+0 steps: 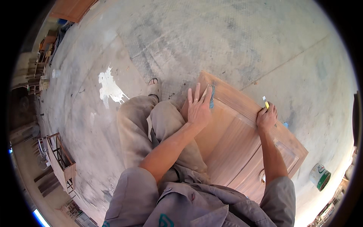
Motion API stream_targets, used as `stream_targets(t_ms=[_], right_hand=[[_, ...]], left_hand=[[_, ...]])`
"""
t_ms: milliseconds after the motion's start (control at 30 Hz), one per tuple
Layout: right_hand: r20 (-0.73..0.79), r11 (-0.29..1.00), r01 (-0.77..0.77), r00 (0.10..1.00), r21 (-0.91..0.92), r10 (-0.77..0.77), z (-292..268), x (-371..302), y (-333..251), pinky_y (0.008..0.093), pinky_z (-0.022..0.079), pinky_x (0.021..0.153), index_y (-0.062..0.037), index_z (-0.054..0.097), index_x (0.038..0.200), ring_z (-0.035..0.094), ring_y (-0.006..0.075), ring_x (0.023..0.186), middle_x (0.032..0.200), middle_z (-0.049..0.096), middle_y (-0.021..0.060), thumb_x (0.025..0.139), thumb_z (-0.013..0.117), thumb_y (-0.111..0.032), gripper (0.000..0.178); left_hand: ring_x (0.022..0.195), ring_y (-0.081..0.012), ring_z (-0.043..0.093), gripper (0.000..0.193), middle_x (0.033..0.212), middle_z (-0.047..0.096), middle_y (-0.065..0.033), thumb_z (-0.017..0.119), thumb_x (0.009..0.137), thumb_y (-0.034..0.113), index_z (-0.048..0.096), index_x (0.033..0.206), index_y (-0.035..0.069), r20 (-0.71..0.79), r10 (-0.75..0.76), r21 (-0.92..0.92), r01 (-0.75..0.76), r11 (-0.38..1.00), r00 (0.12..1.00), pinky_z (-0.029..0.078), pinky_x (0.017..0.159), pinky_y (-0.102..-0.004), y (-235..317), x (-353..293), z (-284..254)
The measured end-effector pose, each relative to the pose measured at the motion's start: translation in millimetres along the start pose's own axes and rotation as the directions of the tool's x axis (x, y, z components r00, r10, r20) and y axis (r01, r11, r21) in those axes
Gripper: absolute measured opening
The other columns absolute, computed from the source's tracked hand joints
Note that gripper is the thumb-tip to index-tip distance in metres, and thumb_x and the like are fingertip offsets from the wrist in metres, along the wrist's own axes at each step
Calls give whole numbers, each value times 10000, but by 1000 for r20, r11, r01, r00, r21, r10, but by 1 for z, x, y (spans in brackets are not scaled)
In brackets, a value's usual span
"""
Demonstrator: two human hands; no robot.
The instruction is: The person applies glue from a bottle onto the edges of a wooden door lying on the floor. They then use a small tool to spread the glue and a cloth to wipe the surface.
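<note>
A brown wooden panel door (230, 132) with raised mouldings lies tilted against my legs. My left hand (199, 111) rests on its upper left end, fingers spread out flat. Beside its thumb a small blue-grey patch (212, 96) shows on the wood; whether it is a sheet or a stain I cannot tell. At the door's far long edge my right hand (267, 118) is closed around a slim yellow tool (267, 104) with a pale flat tip pointing away from me. Its fingers hide most of the handle.
A white and green bucket (320, 177) lies at the right. White paint is spilled (110, 87) on the concrete floor (181, 41) to the left. A wooden frame stand (60, 162) is at lower left, and a reddish-brown board (73, 9) at upper left. My sandaled foot (154, 89) is near the door.
</note>
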State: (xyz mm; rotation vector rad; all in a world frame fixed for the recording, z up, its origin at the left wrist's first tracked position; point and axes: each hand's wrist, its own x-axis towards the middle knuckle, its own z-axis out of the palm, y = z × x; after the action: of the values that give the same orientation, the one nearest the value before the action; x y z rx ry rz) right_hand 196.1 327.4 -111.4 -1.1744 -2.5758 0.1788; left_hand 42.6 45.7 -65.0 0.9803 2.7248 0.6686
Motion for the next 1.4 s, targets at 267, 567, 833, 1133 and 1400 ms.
stream_targets(t_ms=[267, 567, 833, 1133, 1400], right_hand=[[42, 1000, -15, 999, -7, 15, -5, 2, -1, 492, 465, 987, -119, 654, 1198, 608, 347, 1170, 1191, 673, 111, 923, 565, -130, 289], [31, 1000, -2, 1000, -4, 2, -5, 2, -4, 490, 464, 993, -124, 658, 1210, 615, 354, 1142, 1170, 673, 111, 920, 564, -120, 304], [31, 1000, -16, 999, 4, 16, -5, 7, -5, 491, 465, 994, -118, 656, 1198, 616, 352, 1135, 1152, 678, 110, 924, 558, -119, 291], [36, 1000, 0, 999, -7, 0, -6, 2, -3, 486, 463, 991, -115, 652, 1200, 616, 346, 1136, 1167, 679, 108, 922, 559, -113, 294], [22, 1000, -6, 1000, 4, 6, -2, 1, -1, 488, 460, 995, -116, 654, 1198, 617, 347, 1147, 1172, 678, 110, 925, 547, -110, 293]], left_hand=[[1588, -401, 177, 739, 1571, 504, -156, 539, 911, 10, 298, 1609, -8, -8, 14, -27, -14, 1000, 1000, 31, 1283, -604, 0, 2, 4], [1593, -414, 143, 741, 1574, 488, -194, 527, 922, -7, 268, 1616, -15, -13, -13, -56, 12, 998, 1000, 25, 1275, -626, -3, 11, 7], [1594, -416, 135, 713, 1614, 440, -174, 524, 966, 36, 251, 1622, -20, 166, -58, -56, 68, 996, 984, 34, 1265, -645, 27, -50, 10], [1585, -418, 174, 757, 1567, 503, -159, 547, 949, 43, 221, 1629, -24, -115, 7, -43, -12, 999, 993, 11, 1268, -645, 3, 4, 16], [1583, -425, 173, 640, 1569, 499, -169, 511, 1027, 127, 283, 1600, -46, -89, -56, -20, 55, 998, 994, 38, 1263, -650, -2, 26, 4]])
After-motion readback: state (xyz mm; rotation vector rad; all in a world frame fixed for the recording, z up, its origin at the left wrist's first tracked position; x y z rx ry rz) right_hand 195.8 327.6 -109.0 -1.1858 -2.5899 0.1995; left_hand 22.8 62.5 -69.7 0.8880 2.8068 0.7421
